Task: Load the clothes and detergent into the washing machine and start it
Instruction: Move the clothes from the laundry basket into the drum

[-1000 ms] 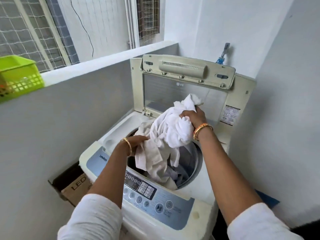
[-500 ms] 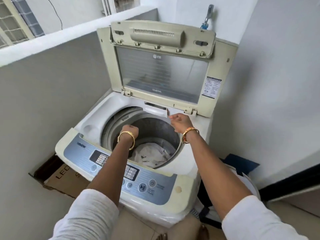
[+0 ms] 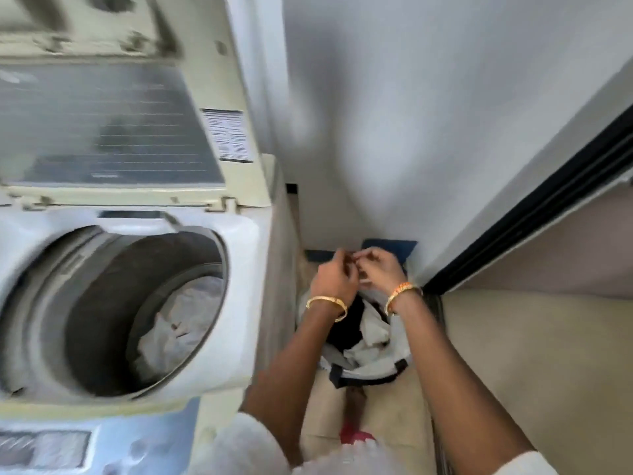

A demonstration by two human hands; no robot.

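A top-loading washing machine [image 3: 239, 255] fills the left of the view, its lid [image 3: 113, 114] standing open and upright against the wall. Down in the drum [image 3: 113, 303] lies a heap of pale cloth [image 3: 178, 323]. The picture is smeared by head motion, so fine detail is lost.

To the right of the machine, on the floor, sits a laundry bag [image 3: 373, 368] with dark trim, open at the top. Inside it are more clothes [image 3: 373, 334], a pale piece and a dark piece bunched together.

Both of the person's arms reach out above the bag. The left hand [image 3: 334, 277] and right hand [image 3: 380, 269] are close together, fingertips nearly touching, with the fingers of each curled inward as if pinching something small between them. What they hold, if anything, cannot be made out. Each wrist wears a gold bangle. No detergent can be seen.

The loading seems only partly done, since garments remain in the bag. The likely risks from here: a loose garment could trail or slip to the floor while being lifted across the gap to the drum, because the bag sits low and beside the machine. A piece could also drape over the drum's rim and be caught when the lid closes.
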